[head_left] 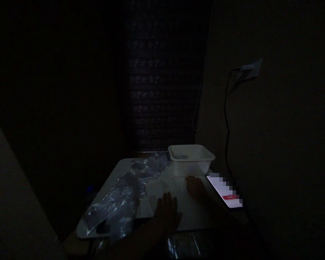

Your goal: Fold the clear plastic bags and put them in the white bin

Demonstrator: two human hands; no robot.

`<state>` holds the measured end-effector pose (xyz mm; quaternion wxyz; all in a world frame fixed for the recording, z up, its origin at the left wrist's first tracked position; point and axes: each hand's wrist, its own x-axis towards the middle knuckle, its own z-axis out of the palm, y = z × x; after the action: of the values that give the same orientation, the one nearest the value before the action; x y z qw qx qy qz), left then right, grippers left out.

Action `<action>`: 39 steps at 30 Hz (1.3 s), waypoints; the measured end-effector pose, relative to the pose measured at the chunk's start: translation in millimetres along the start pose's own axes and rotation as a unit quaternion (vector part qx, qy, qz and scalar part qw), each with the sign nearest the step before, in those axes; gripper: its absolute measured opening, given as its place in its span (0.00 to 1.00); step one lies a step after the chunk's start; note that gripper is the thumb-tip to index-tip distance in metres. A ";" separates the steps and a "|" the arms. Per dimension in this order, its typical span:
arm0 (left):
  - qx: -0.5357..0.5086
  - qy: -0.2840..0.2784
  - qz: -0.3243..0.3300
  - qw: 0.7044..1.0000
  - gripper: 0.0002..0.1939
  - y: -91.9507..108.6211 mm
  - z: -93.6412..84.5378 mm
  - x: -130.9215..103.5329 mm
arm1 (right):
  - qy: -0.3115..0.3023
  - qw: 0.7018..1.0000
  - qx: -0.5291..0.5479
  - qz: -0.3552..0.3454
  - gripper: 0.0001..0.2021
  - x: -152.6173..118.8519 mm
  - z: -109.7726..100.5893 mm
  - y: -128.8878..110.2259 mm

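On the surface: crumpled clear plastic film, left; rectangular rimmed tub, far right
Left hand: spread, empty
Right hand: near tub, grip can't tell
Lit screen: red patch, pixelated

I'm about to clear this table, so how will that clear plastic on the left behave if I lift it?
The plastic will probably be floppy, since it lies crumpled. It looks thin and see-through, so likely light. One end hangs past the table's near edge, so it may trail.
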<state>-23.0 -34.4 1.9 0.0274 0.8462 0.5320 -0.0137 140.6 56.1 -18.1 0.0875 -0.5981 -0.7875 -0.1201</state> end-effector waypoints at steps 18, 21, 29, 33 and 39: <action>0.009 -0.031 0.011 0.999 0.38 -13.5 -4.3 6.5 | 0.020 0.997 0.047 -0.062 0.19 -1.1 -5.9 -22.7; 0.009 -0.012 0.008 1.000 0.38 -13.3 -5.0 9.8 | 0.012 0.987 0.074 -0.145 0.20 -9.4 -3.9 -33.6; 0.041 0.012 -0.003 0.999 0.30 -6.4 -9.2 7.0 | -0.022 0.973 0.138 -0.183 0.22 -13.9 -12.6 -34.0; 0.046 -0.016 -0.012 0.999 0.30 -2.0 -9.9 -0.2 | -0.045 0.961 0.154 -0.224 0.23 -13.7 -16.0 -38.8; 0.033 -0.027 -0.008 0.999 0.34 -8.6 -13.8 -3.9 | -0.060 0.974 0.117 -0.183 0.23 1.7 -13.8 -48.7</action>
<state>-32.6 -33.3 15.6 0.0137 0.8419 0.5367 -0.0541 93.2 41.2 -8.5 0.0860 -0.4359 -0.8958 -0.0043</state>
